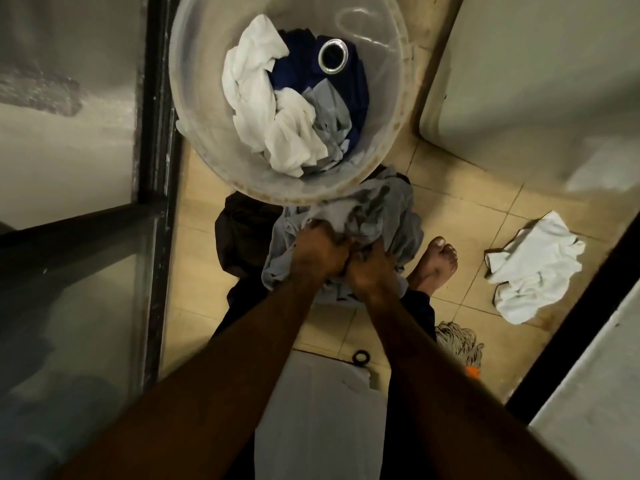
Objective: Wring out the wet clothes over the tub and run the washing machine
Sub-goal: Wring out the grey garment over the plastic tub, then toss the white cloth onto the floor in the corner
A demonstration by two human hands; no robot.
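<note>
Grey cloth (381, 216) within tightly curled fingers (337, 256)

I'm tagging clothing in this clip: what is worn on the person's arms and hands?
Nothing shows. The left hand and right hand are ungloved, no rings seen. The left forearm and right forearm are bare: no sleeve, watch or bracelet in view.
</note>
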